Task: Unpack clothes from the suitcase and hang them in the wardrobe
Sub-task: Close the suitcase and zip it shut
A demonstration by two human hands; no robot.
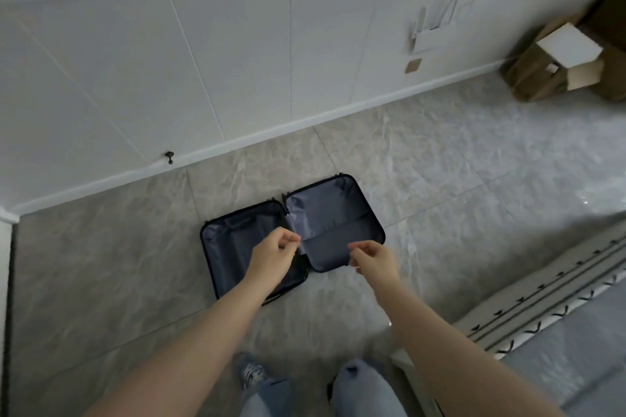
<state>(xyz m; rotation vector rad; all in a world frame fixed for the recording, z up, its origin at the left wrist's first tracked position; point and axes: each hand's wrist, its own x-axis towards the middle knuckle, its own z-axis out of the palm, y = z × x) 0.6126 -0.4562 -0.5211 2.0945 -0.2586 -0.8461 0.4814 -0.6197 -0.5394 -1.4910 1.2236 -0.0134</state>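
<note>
A dark blue suitcase (325,213) lies open flat on the tiled floor, both halves showing bare lining and no clothes. My left hand (272,252) hovers over the left half, fingers loosely curled and holding nothing. Over the front edge of the right half, my right hand (374,259) is held the same way, with nothing in it. Behind the suitcase stands the white wardrobe (237,61), its panel doors closed, with a small dark knob (169,157) low on the left.
Brown cardboard boxes (555,68) sit on the floor at the far right against the wall. A bed with a grey cover (559,349) fills the lower right corner. My legs in jeans (355,389) stand just in front of the suitcase.
</note>
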